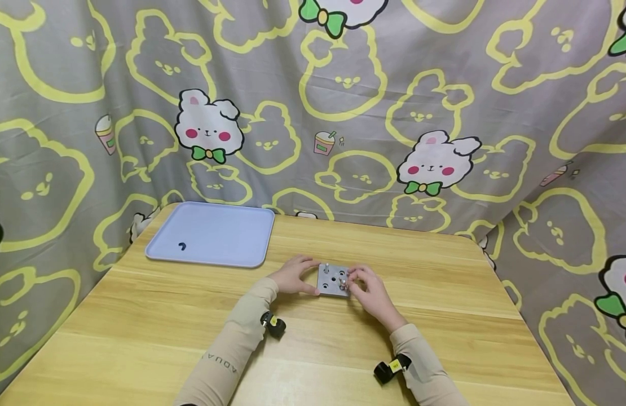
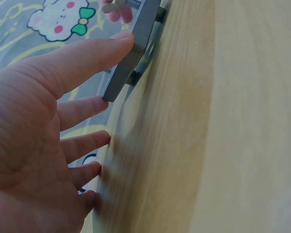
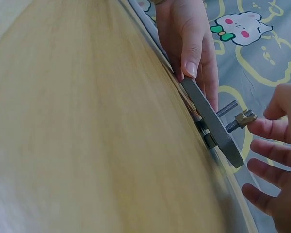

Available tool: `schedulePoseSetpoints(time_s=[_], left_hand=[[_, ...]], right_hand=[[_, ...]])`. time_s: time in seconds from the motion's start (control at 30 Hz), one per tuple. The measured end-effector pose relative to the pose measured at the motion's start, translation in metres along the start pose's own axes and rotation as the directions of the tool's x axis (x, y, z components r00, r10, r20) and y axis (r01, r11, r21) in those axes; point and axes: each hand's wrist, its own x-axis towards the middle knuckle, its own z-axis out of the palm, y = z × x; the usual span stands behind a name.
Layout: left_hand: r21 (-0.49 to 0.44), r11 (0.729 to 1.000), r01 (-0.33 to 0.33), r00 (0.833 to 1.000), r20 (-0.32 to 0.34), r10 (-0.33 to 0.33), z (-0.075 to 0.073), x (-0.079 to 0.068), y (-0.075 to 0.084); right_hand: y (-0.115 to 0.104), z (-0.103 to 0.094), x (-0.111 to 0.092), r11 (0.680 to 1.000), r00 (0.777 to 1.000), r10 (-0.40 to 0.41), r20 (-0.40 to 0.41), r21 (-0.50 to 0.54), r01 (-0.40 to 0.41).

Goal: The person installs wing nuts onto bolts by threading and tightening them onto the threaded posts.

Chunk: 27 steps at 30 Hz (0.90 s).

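Note:
A grey metal plate (image 1: 329,289) with several holes stands slightly raised over the table on dark round bolt heads (image 3: 210,141). My left hand (image 1: 291,276) holds its left side, thumb at the near corner and forefinger at the far corner, the other fingertips resting by the table. Two threaded bolts rise from the plate; the one at the far left (image 1: 326,268) is bare. On the other bolt, at the right, sits a brass-coloured nut (image 3: 244,118) near the top. My right hand (image 1: 371,293) is beside it, one fingertip touching the nut, the thumb slightly apart.
A light blue tray (image 1: 216,223) lies at the table's back left, with a small dark curved piece (image 1: 182,246) on it. The wooden table (image 1: 445,270) runs back to a patterned curtain (image 1: 272,186). Both wrists wear small black cameras (image 1: 274,325).

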Motion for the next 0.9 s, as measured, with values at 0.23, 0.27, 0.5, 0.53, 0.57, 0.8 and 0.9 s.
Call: schedulePoseSetpoints(time_s=[0.23,0.27,0.5,0.53,0.57,0.8,0.9], left_hand=[[0.002,1.0,0.0,1.0,0.003,0.0,-0.0001,-0.0003,0.0005],[0.002,1.0,0.0,1.0,0.001,0.0,-0.0001,-0.0004,0.0006],[-0.006,1.0,-0.006,1.0,-0.008,0.006,0.0007,0.0002,0.0004],[-0.008,1.0,-0.008,1.0,-0.01,0.008,0.0008,0.0003,0.0003],[-0.008,1.0,-0.007,1.0,-0.009,0.007,0.0008,0.0003,0.0002],[0.0,1.0,-0.01,1.0,-0.009,0.01,0.001,0.0002,0.0001],[0.0,1.0,-0.01,1.0,-0.005,0.01,0.0005,0.0,0.0003]], right_hand=[[0.0035,0.0012,-0.0003,0.999,0.999,-0.032,-0.015,-0.012,0.032],[0.004,0.0016,-0.0003,0.999,0.999,-0.032,-0.012,-0.009,0.032],[0.0035,0.0027,-0.0002,1.0,1.0,0.006,0.012,-0.016,-0.006],[0.0029,0.0026,-0.0002,1.0,1.0,0.015,0.016,-0.016,-0.014],[0.0023,0.0024,-0.0003,1.0,1.0,0.021,0.019,-0.015,-0.02],[0.0013,0.0015,0.0002,1.0,1.0,0.013,0.027,-0.014,-0.013],[0.0007,0.001,0.0001,1.0,1.0,0.008,0.027,-0.006,-0.008]])
